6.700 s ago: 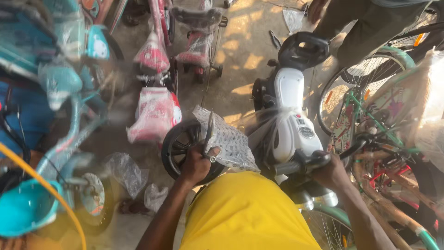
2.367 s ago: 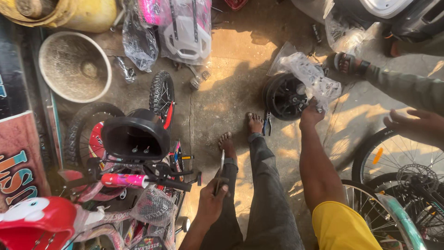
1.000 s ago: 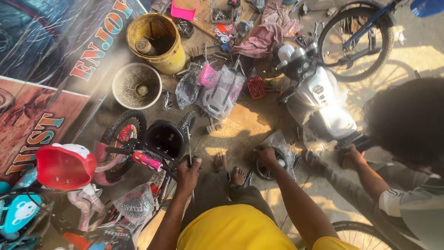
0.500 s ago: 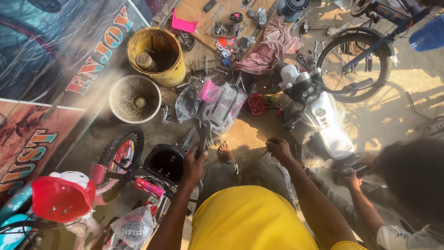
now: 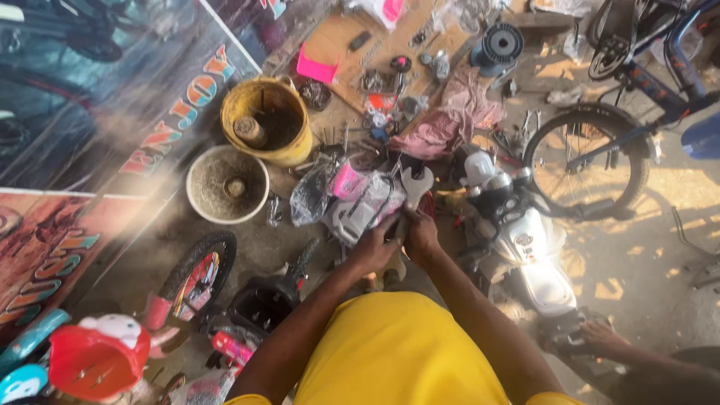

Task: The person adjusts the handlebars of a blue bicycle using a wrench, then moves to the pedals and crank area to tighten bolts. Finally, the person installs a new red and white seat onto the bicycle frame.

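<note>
A large open-ended spanner [image 5: 415, 189] is held upright in front of the body, its forked head at 12 o'clock from the two hands. The right hand [image 5: 422, 238] is closed around the lower shaft, fingers together and clamped on the metal. The left hand [image 5: 373, 246] is pressed against it at 9 o'clock, fingers curled; whether these fingers grip the spanner itself or only rest beside it cannot be told.

Half a second ago the left hand was seen gripping a slim tool over the black seat while the right hand was stretched toward the white toy motorcycle. Now both hands have been brought together at the centre and the spanner's head has been raised into view.

Behind the spanner, a pink and white toy body wrapped in clear plastic [image 5: 358, 202] lies on the ground. At 10 o'clock from the hands a yellow bucket [image 5: 267, 120] stands, with a grey bowl [image 5: 227, 184] just beside it at its 7 o'clock. A pink cloth [image 5: 455, 120] is spread at 1 o'clock. The white toy motorcycle [image 5: 517, 240] stands at 3 o'clock, near the right forearm, and a bicycle wheel [image 5: 585, 163] rises beyond it at 2 o'clock. A small red-rimmed wheel [image 5: 196, 276] and a black seat [image 5: 264, 304] lie at 8 o'clock. Another person's hand [image 5: 600, 337] rests at the motorcycle's rear, at 4 o'clock.
</note>
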Motion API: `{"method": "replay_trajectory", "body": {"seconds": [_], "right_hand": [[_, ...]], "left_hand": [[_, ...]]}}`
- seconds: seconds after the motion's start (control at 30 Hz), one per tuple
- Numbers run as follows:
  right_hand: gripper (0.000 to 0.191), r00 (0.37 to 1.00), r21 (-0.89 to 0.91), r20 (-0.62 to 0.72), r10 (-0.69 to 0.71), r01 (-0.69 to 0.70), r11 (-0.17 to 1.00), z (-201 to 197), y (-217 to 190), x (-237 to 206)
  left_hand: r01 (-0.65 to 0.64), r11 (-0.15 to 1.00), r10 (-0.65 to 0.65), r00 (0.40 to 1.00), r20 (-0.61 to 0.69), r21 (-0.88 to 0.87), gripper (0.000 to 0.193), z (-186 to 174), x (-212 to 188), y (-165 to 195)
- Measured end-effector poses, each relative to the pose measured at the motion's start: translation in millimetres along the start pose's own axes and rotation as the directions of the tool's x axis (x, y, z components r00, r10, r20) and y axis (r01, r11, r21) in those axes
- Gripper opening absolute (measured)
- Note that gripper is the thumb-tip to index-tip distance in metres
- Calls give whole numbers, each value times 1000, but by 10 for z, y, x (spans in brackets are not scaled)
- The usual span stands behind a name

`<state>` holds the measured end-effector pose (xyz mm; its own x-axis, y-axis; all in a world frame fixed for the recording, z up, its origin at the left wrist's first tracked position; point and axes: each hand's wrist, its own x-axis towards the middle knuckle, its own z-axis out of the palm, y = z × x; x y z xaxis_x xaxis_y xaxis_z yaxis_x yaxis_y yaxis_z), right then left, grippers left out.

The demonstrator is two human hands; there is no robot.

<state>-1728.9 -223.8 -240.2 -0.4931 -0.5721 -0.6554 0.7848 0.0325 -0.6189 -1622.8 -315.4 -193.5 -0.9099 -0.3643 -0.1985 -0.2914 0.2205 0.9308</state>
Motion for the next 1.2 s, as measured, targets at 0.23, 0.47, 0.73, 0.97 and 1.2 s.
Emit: {"method": "replay_trajectory", "body": {"seconds": [0.23,0.47,0.73,0.97,1.2], "right_hand": [[27,954,94,-290,70,-45,995,-500,-1008,713],[18,964,229,-243,111,-54,972,-1060,-1582,1100],[18,957,338,-247,150,-60,939,-1083,-1867,1283],[19,916,237,-391,86,10,971,-1143,-2318,1912],[18,795,-14,-607,14,-28,1000,-949,-2924,3093]], "left_hand": [[133,954,-170,979,117,268,41,-175,638,178],[173,961,-174,985,-16,217,38,-492,1057,311],[127,965,-106,989,-100,230,26,-809,1767,419],[82,946,-41,990,-134,314,28,-1268,2838,375],[118,974,-102,991,-91,195,25,-2199,5057,196]]}}
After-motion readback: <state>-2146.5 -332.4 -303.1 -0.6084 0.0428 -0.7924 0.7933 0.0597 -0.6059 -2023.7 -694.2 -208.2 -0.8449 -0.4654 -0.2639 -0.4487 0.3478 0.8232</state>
